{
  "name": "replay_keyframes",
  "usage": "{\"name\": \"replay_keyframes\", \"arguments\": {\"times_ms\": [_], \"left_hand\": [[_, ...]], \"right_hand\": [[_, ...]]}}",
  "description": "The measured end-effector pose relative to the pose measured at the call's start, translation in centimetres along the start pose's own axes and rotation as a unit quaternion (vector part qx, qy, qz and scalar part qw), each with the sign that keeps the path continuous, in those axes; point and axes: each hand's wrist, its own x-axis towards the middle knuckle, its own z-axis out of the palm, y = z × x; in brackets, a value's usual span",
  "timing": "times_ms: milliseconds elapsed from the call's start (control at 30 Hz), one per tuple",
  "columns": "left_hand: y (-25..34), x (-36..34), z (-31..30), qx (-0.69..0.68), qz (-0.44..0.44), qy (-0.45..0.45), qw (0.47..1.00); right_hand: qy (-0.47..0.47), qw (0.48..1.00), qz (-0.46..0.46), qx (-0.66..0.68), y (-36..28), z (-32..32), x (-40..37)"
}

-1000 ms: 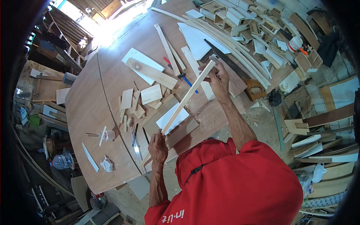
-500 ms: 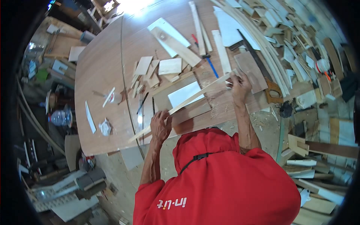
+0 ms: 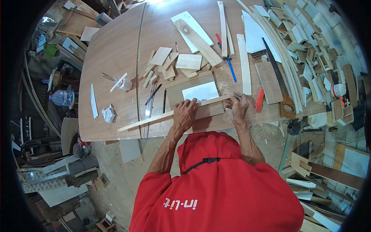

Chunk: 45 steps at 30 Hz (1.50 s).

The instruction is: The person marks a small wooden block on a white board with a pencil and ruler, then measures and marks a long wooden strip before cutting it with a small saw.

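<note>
A broad brown wooden counter (image 3: 112, 50) with a rounded left end fills the middle of a cluttered workshop, and hard daylight (image 3: 152, 3) glares across its far edge. Below it the floor (image 3: 127, 170) is bare grey ground scattered with scraps, while a plastic water bottle (image 3: 61, 98), metal rails (image 3: 42, 181) and dark machine parts crowd the left side. To the right, heaps of wood offcuts (image 3: 309, 58) spread past the counter, and long boards (image 3: 332, 176) lie stacked on the ground.
</note>
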Motion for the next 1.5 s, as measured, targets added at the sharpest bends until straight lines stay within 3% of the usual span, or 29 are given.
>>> {"name": "replay_keyframes", "arguments": {"times_ms": [167, 433, 500, 633, 700, 833, 1033, 1100, 1333, 1500], "left_hand": [[-1.0, 0.1, 0.6, -0.007, 0.014, 0.003, 1.0], [-3.0, 0.0, 0.1, -0.018, 0.018, 0.02, 0.999], [-3.2, 0.0, 0.3, -0.024, 0.012, 0.006, 1.0], [-3.7, 0.2, 1.0, -0.016, 0.002, 0.034, 0.999], [-4.0, 0.2, 1.3, 0.014, -0.006, 0.023, 1.0], [-4.4, 0.3, 2.2, 0.022, 0.001, 0.036, 0.999], [-2.2, 1.7, 2.6, 0.015, 0.023, 0.093, 0.995], [-0.8, 2.8, 3.5, -0.008, 0.059, 0.108, 0.992], [0.9, 3.9, 5.5, -0.13, 0.034, 0.124, 0.983], [2.0, 4.0, 5.6, -0.094, 0.037, 0.135, 0.986]], "right_hand": [[-0.004, 1.0, 0.029, -0.004, 0.9, 0.1, 0.4], [-0.045, 0.991, -0.006, -0.124, 1.6, 0.9, 1.1], [-0.006, 0.992, -0.018, -0.126, 2.0, 1.3, 1.2], [-0.014, 0.986, -0.04, -0.159, 2.6, 1.5, 1.9], [-0.002, 0.966, -0.094, -0.241, 2.7, 1.6, 2.0], [0.009, 0.962, -0.086, -0.258, 2.0, 1.7, 1.6], [0.021, 0.945, -0.119, -0.304, 1.8, 1.7, 1.3], [0.02, 0.95, -0.066, -0.304, 1.1, 1.9, 0.9], [0.03, 0.936, -0.068, -0.345, 1.9, 1.3, 1.8], [0.009, 0.907, -0.124, -0.403, 1.5, 1.1, 1.9]]}}
